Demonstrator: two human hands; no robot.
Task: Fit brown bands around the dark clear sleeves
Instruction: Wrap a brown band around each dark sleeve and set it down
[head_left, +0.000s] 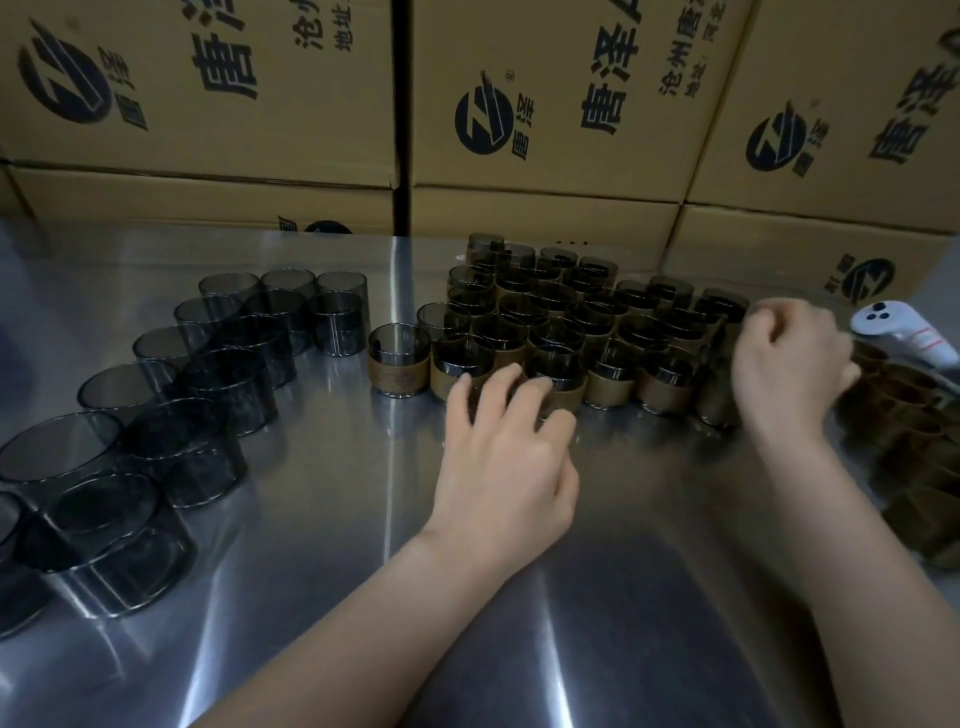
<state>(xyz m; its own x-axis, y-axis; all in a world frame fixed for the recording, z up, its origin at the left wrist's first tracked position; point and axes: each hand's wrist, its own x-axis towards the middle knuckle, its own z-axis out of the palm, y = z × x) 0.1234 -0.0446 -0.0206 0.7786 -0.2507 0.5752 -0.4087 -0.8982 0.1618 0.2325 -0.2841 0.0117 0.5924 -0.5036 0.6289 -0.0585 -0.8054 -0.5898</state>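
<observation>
Sleeves (557, 364) under curled left hand (506, 467), grip unclear; right hand (795, 364) fisted, contents hidden

Left hand (501, 470), right hand (792, 364) bare; forearms bare; nails apparently short

cardboard boxes (545, 104), printed 唐泽, 沧州
</observation>
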